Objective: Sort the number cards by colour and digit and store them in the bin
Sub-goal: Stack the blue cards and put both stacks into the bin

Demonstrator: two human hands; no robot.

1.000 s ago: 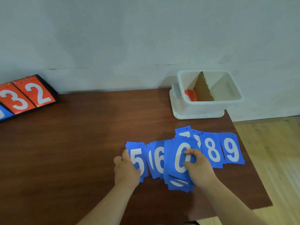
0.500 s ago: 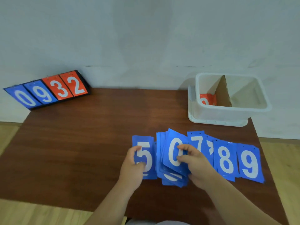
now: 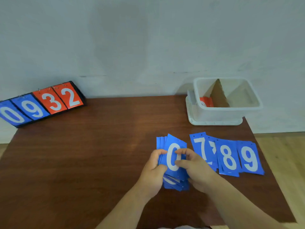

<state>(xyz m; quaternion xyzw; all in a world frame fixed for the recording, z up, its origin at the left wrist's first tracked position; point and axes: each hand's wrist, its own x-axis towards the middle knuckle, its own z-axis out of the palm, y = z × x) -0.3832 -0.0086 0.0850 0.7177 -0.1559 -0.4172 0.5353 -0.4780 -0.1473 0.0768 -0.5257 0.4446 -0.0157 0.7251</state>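
Two hands, left (image 3: 153, 171) and right (image 3: 196, 171), grip one blue stack (image 3: 175, 146) beside four cards (image 3: 228, 157).

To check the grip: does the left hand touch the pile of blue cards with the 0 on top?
Touching. The head view shows the left hand curled round the left edge of the pile of blue cards, with no gap.

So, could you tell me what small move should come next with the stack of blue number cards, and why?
Probably square up the stack of blue number cards topped by 0: left hand and right hand both grip it, and its lower cards splay out.
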